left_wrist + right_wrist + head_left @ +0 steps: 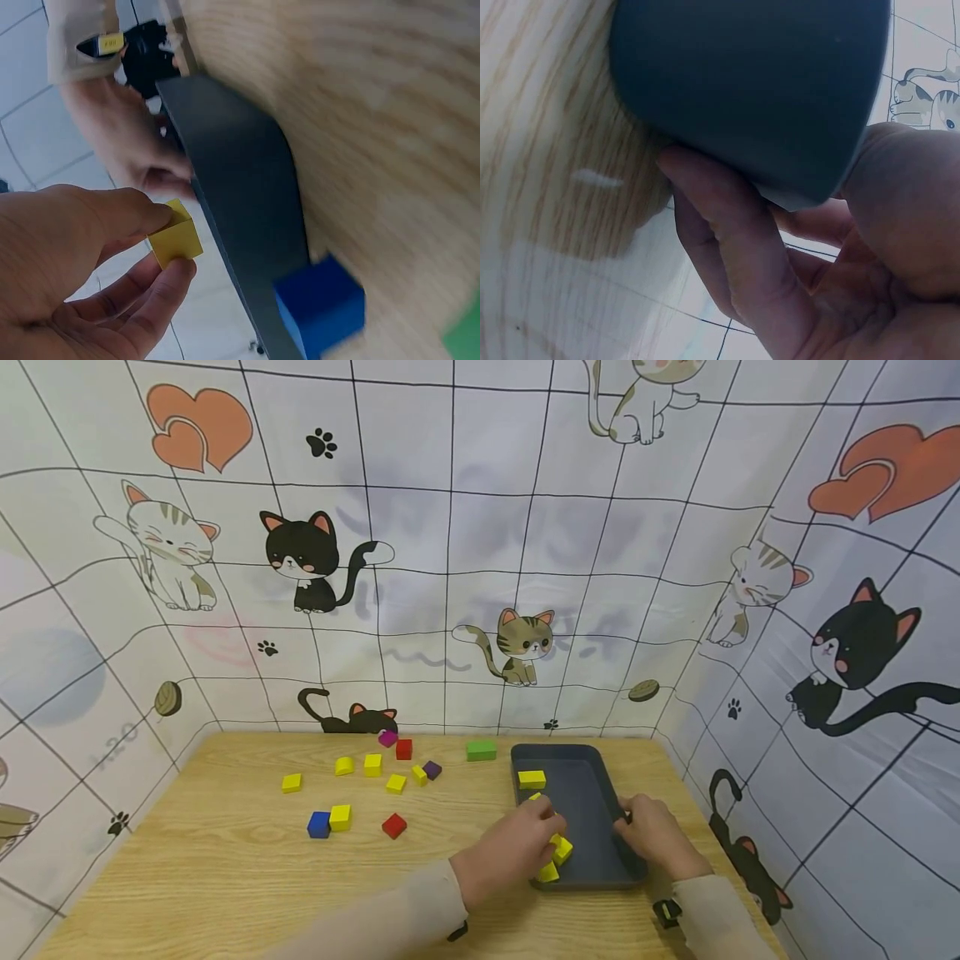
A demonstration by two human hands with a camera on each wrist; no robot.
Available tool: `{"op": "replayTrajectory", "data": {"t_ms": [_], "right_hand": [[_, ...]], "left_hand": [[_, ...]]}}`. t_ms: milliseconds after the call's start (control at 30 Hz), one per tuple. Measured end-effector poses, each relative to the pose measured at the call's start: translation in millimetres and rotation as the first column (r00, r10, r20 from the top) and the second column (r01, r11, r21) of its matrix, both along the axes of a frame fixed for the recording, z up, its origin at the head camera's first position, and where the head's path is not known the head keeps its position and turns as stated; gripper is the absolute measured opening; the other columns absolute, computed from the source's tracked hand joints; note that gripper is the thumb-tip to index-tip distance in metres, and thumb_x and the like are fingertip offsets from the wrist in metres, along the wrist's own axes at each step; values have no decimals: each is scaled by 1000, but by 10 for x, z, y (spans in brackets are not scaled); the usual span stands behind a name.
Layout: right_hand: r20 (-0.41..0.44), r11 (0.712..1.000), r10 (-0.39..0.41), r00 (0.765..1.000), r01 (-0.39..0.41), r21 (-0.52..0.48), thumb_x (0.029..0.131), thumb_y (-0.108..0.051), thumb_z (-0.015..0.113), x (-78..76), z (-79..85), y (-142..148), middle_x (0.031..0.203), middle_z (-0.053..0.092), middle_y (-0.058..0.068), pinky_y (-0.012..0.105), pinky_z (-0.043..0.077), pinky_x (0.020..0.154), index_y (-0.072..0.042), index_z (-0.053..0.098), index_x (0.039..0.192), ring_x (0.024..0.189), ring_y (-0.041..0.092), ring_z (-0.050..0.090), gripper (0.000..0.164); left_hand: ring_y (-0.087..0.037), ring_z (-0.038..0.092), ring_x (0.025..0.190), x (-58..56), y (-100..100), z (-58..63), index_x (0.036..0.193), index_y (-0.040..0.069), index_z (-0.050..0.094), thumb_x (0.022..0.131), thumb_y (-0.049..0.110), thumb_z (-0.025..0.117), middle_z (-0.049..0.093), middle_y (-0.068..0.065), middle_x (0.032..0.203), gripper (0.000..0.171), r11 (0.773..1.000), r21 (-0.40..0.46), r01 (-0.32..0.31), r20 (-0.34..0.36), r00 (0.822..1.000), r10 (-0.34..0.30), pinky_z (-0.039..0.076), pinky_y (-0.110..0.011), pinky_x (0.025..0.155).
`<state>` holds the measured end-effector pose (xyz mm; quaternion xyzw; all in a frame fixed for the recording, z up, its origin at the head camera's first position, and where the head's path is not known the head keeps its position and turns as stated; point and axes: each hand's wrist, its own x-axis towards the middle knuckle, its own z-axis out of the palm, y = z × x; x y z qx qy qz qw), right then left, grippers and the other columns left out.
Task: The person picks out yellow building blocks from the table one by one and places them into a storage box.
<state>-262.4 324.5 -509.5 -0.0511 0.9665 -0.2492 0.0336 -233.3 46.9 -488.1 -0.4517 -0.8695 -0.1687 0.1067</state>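
Note:
A dark grey tray (592,810) lies toward the right of the table. My left hand (510,845) is over its left side and pinches a yellow cube (176,241) between thumb and fingertips. Several yellow blocks (532,779) are in the tray along that side, partly covered by the hand. On the opposite side, my right hand (662,837) grips the tray rim, thumb and fingers on either side of the wall (757,90). In the left wrist view, a blue cube (322,307) appears beside the tray wall.
Left of the tray, yellow blocks (372,765), red cubes (394,826), a blue cube (318,824), and purple pieces (432,770) lie scattered on the wooden table (225,877). A green block (481,750) sits near the back edge. Cat-patterned cloth (420,543) hangs behind.

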Motion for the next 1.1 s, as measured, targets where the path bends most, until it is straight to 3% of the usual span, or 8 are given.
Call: {"op": "replayTrajectory", "data": {"t_ms": [233, 467, 633, 1100], "right_hand": [[-15, 999, 3, 1000, -2, 34, 90, -6, 65, -32, -19, 16, 92, 69, 11, 30, 41, 45, 12, 53, 136, 48, 15, 47, 51], [-24, 999, 3, 1000, -2, 37, 88, -5, 64, -17, -12, 22, 106, 69, 22, 31, 41, 46, 13, 53, 135, 50, 16, 49, 51], [-22, 1000, 3, 1000, -3, 25, 88, -5, 64, -9, -12, 23, 105, 69, 22, 31, 41, 45, 12, 53, 135, 49, 16, 48, 51], [-10, 999, -5, 1000, 5, 34, 89, -5, 64, -7, 4, 5, 105, 69, 22, 31, 43, 48, 11, 53, 136, 55, 17, 52, 50]], "left_hand": [[0, 47, 86, 68, 303, -8, 118, 20, 67, 98, 22, 69, 49, 7, 103, 20, 997, -74, 38, -11, 999, -39, 42, -5, 69], [-1, 45, 83, 66, 509, -77, 117, 24, 66, 98, 22, 69, 47, 8, 101, 20, 988, -144, 61, 7, 998, -60, 42, -5, 68], [-1, 46, 83, 49, 559, -119, 117, 26, 67, 96, 21, 71, 48, 9, 101, 22, 982, -180, 58, 18, 998, -56, 42, -4, 66], [-2, 44, 83, 41, 543, -113, 119, 26, 66, 97, 27, 70, 48, 9, 103, 23, 986, -161, 46, 12, 999, -45, 43, -7, 68]]}}
